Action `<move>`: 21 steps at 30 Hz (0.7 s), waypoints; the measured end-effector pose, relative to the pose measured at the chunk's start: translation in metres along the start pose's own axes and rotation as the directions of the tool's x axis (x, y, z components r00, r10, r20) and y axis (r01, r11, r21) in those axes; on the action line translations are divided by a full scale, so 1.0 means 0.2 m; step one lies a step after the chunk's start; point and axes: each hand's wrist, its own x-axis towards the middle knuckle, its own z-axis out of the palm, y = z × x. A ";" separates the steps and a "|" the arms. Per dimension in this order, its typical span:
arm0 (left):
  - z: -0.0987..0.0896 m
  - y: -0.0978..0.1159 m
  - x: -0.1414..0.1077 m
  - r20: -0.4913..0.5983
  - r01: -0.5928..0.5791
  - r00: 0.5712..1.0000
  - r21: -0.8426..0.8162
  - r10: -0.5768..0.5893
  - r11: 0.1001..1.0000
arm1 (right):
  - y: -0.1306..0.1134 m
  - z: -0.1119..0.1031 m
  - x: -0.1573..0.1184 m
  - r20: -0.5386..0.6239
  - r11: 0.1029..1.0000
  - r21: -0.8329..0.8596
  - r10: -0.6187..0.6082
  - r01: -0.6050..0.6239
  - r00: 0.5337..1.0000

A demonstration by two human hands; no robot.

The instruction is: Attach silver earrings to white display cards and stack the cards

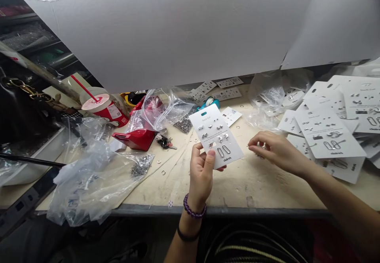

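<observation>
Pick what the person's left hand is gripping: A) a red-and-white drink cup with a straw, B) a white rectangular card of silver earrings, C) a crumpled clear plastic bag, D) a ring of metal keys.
B. The left hand holds the white rectangular card of silver earrings upright, its fingers behind the card's lower edge and thumb on the front.

The left hand (202,176) holds a white earring card (216,136); the right hand (276,152), just beside it, pinches a small silver piece (260,146).
</observation>
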 end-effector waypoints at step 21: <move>0.01 0.00 -0.01 0.103 0.023 0.994 0.154 -0.040 0.988 | 0.03 0.11 -0.26 -0.229 0.992 -0.096 -0.105 0.085 0.968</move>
